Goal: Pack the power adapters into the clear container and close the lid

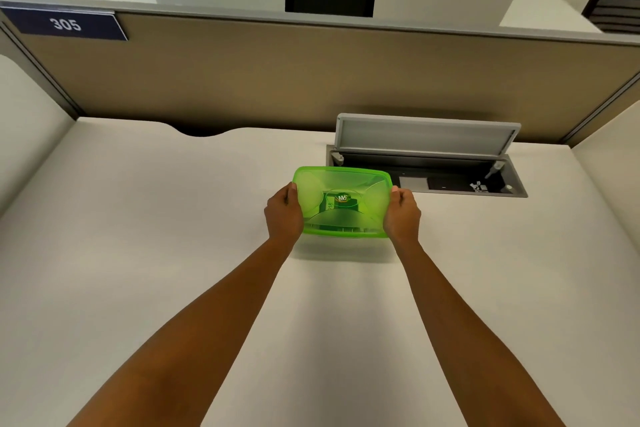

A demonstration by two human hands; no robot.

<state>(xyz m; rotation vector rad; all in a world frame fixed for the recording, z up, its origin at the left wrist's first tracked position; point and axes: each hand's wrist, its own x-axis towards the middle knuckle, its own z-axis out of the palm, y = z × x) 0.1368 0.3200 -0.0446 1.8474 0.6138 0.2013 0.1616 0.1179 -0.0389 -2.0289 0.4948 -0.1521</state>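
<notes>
A big white desk (138, 253) fills the space, with tan walls around its back and sides. In the far right part of the desk top there is a long slot (450, 177) cut into it, and its grey flap (426, 135) stands open. A green box (343, 204) with its lid on is near the slot, in the middle. I cannot tell if the box touches the desk.
</notes>
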